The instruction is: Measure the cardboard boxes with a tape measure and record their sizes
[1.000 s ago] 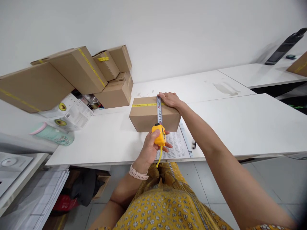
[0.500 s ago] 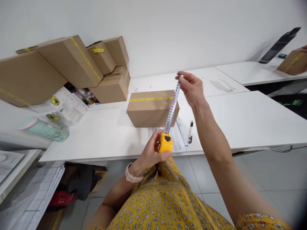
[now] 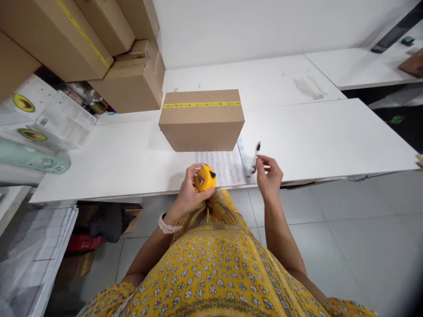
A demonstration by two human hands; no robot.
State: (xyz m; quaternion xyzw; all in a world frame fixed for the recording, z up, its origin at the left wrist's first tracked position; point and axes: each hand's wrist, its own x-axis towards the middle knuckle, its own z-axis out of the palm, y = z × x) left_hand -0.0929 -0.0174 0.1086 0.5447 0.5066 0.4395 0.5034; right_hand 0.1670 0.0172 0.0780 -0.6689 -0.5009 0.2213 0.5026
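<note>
My left hand (image 3: pixel 193 189) is wrapped round a yellow tape measure (image 3: pixel 207 178) above the table's front edge. No blade shows outside its case. My right hand (image 3: pixel 270 176) is at a black-capped clear pen (image 3: pixel 257 154) on the white table, its thumb and forefinger closed at the barrel. How firm that grip is cannot be made out. Behind both hands sits a cardboard box (image 3: pixel 201 136) with yellow tape along its top. A printed sheet (image 3: pixel 224 169) covered in rows of figures is partly under the box.
Stacked cardboard boxes (image 3: pixel 128 90) fill the back left, with white cartons bearing avocado pictures (image 3: pixel 59 121) and a mint-green bottle (image 3: pixel 36 156) near them. The white table (image 3: pixel 317 141) stretches right. A dark object (image 3: pixel 396 28) stands on the table at far right.
The tape blade, earlier stretched between both hands, has gone back into its case. My right hand has come down from above the box to the pen. The view has tilted downward.
</note>
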